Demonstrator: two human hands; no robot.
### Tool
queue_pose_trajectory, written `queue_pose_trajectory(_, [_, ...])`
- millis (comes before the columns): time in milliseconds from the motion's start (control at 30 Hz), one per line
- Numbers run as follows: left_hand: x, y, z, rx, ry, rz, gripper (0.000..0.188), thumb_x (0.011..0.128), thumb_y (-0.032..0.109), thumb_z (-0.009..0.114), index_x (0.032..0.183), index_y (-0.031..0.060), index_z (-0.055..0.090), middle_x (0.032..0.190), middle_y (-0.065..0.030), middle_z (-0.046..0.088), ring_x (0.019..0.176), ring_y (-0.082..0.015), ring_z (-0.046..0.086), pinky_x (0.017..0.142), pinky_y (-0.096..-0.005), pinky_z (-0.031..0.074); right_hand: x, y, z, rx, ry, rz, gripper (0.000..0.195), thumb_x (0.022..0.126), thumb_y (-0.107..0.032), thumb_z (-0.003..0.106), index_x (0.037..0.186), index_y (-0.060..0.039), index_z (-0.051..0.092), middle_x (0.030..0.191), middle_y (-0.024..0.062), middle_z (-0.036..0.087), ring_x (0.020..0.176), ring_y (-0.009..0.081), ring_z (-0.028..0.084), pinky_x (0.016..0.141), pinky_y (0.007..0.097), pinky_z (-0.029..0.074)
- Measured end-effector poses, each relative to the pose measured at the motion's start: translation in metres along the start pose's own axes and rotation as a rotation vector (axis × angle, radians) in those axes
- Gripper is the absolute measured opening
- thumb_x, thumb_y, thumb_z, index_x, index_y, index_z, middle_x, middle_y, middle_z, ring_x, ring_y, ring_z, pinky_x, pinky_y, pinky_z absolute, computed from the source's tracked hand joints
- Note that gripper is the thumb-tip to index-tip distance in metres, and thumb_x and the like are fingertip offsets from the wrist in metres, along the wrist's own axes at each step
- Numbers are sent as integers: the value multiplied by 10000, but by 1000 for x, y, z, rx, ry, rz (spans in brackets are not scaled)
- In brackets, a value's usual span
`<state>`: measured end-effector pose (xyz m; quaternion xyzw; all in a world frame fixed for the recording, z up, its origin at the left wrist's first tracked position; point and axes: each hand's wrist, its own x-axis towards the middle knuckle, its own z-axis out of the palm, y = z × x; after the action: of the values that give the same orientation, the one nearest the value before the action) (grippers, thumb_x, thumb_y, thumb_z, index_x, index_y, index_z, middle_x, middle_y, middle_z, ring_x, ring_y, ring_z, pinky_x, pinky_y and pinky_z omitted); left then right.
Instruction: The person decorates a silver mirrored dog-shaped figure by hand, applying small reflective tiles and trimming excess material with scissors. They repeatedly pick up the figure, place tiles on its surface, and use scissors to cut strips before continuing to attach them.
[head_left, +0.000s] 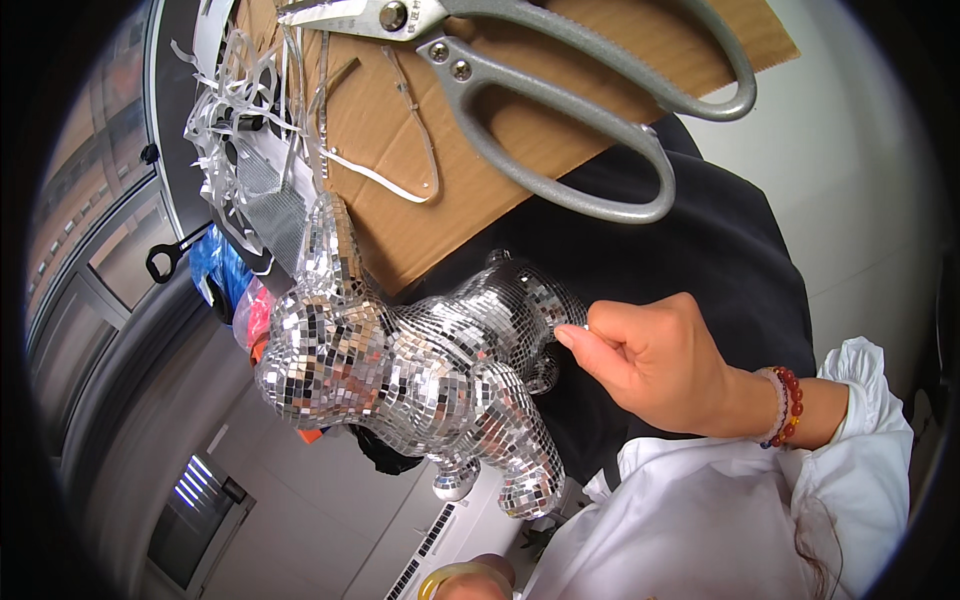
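Observation:
An animal figure covered in small mirror tiles (442, 367) lies across the middle, over a black cloth (720, 217). At its hind end is my right hand (652, 360), fingers closed and thumb and forefinger pinched on a tiny pale piece, too small to identify. My left hand (472, 585) shows only in part at the bottom edge, below the figure's legs, with a yellowish bangle; its fingers are mostly hidden. Grey-handled scissors (555, 82) lie on brown cardboard (397, 247) at the top, near narrow mirror-tile strips (323, 112) and a curled white strip (375, 178).
Tangled white backing strips (232, 97) and a mirror-tile sheet (274, 199) are beside the figure's ear. A blue plastic bag (217, 262) and a pink packet (256, 311) are at the left, near a black tool handle with a ring end (161, 262).

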<state>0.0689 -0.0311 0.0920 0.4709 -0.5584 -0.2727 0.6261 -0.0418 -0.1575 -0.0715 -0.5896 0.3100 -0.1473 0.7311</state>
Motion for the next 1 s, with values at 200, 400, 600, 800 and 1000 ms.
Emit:
queue_pose_trajectory(200, [-4,23,12,35,138,-36,417,1040,172,635,645,46,594,640,-50,620,656,-223,615,664,-360,547,19,-3,-5,276,-97,337,422,998,-199,783,688,-41,543,558,-51,476,555,15,350,456,274,293])
queue_pose_trajectory(400, [-11,33,19,38,225,-32,372,1054,181,620,707,51,588,651,-44,606,680,-214,607,688,-359,545,2,-70,-9,-91,-14,-323,419,807,-282,941,684,-99,585,525,12,512,409,180,463,407,291,363])
queue_pose_trajectory(600, [-26,49,19,0,301,2,329,1068,191,606,769,55,582,662,-38,591,705,-206,599,711,-358,542,126,-124,-1,-492,472,-1159,194,755,-119,806,783,-90,616,635,55,568,503,237,598,440,349,433])
queue_pose_trajectory(800, [-42,56,15,-91,314,14,288,1082,200,591,831,60,575,673,-32,577,730,-197,591,735,-357,540,128,-157,-13,-973,314,-901,60,714,60,767,722,52,708,766,214,689,673,261,710,550,334,577])
queue_pose_trajectory(1000, [-56,61,14,-151,329,26,250,1095,210,576,893,64,569,683,-26,563,754,-188,583,759,-356,538,124,-125,-2,-778,459,-1267,153,785,-4,794,895,-60,703,758,70,676,626,229,655,522,331,493])
